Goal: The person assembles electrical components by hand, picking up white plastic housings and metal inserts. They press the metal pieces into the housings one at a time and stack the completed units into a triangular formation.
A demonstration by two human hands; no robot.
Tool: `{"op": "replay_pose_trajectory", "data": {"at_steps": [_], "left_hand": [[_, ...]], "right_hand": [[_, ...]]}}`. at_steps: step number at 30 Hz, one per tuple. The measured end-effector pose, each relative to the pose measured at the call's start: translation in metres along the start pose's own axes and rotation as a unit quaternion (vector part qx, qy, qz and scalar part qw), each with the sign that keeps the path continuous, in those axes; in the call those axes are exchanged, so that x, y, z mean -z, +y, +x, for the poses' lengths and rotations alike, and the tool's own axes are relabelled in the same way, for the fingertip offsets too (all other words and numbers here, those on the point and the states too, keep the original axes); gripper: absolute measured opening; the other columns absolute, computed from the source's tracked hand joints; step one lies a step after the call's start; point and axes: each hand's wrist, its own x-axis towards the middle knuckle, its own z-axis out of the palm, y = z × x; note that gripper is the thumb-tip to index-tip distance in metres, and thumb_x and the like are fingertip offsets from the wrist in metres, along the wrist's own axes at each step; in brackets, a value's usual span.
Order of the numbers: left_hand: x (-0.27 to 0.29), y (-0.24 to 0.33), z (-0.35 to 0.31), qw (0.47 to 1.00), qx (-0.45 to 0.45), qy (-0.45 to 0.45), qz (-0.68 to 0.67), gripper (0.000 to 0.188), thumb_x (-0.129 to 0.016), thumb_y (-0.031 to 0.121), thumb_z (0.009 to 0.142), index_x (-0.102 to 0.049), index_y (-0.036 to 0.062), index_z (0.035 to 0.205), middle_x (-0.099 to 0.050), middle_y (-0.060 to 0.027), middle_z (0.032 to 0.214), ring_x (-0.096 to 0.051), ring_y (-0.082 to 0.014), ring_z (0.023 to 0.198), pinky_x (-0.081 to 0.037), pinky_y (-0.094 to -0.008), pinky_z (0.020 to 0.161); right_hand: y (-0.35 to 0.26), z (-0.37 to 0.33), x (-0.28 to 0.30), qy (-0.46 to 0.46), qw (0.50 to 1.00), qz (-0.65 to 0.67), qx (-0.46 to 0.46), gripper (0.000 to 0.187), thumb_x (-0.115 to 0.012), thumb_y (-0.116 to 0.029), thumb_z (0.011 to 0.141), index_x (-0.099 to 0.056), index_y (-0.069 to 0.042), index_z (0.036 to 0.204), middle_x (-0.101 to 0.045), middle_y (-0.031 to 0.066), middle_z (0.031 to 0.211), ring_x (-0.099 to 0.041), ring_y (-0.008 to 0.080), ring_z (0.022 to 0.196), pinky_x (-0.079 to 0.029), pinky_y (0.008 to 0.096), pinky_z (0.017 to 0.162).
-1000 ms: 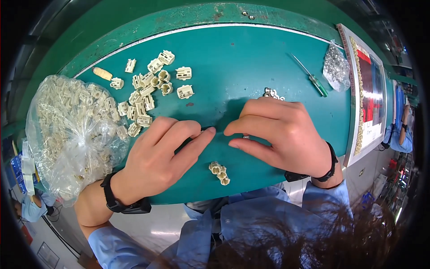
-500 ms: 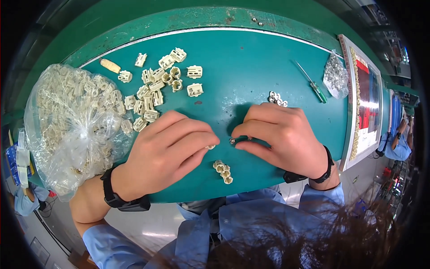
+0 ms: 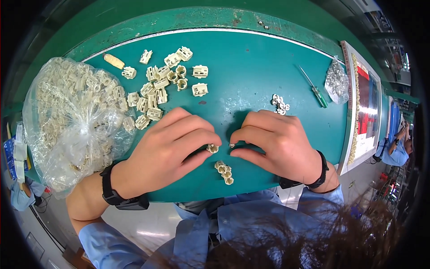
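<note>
Between the thumb and fingers of my left hand (image 3: 172, 145) is a cream plastic socket (image 3: 212, 148), its round open end partly showing. Facing it across a small gap, my right hand (image 3: 282, 145) pinches a small shiny metal part (image 3: 231, 145) at the fingertips; its exact kind is too small to make out. Just below and between both hands, a short cluster of cream sockets (image 3: 224, 173) lies on the green mat (image 3: 242, 85). Beyond my right hand sits a small pile of shiny metal parts (image 3: 280, 104).
Several loose cream sockets (image 3: 160, 83) lie at the upper left, beside a tan oblong piece (image 3: 114, 61). A large clear bag of sockets (image 3: 78, 116) fills the left. At right are a green-handled screwdriver (image 3: 319, 97), a bag of metal parts (image 3: 337, 81) and a white-framed board (image 3: 351, 112).
In my left hand the cream socket is turned so more of its open end shows. My right fingertips have closed further round the metal part. The whole view has shifted slightly.
</note>
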Motion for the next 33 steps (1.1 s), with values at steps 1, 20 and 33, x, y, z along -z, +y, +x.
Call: {"op": "replay_pose_trajectory", "data": {"at_steps": [1,20,33], "left_hand": [[0.001,0.001,0.001,1.0,0.008,0.001,-0.001,0.037,-0.098,0.003,0.081,-0.084,0.0124,0.114,-0.077,-0.0036,0.117,-0.069,-0.029,0.103,-0.06,-0.0405,0.089],[-0.005,0.0,0.008,1.0,0.016,-0.014,0.002,0.033,-0.099,0.006,0.08,-0.085,0.0124,0.109,-0.073,-0.003,0.11,-0.066,-0.0263,0.095,-0.057,-0.038,0.081],[-0.01,-0.024,-0.007,1.0,0.001,-0.005,-0.003,0.036,-0.1,0.009,0.077,-0.084,0.0101,0.108,-0.074,-0.003,0.11,-0.067,-0.0273,0.096,-0.059,-0.0391,0.08]], "right_hand": [[-0.001,0.0,-0.002,-0.002,1.0,0.002,-0.004,0.023,-0.096,-0.014,0.085,-0.085,-0.012,0.106,-0.069,0.0041,0.092,-0.072,0.0286,0.081,-0.058,0.0425,0.069],[0.011,-0.006,-0.002,-0.001,1.0,0.013,-0.003,0.022,-0.096,-0.009,0.084,-0.086,-0.012,0.104,-0.07,0.0035,0.091,-0.071,0.0267,0.077,-0.057,0.0413,0.066],[0.0,0.016,-0.037,0.076,0.995,0.02,0.068,0.02,-0.096,-0.008,0.085,-0.088,-0.008,0.103,-0.072,0.0022,0.089,-0.068,0.0213,0.071,-0.051,0.0364,0.056]]}}
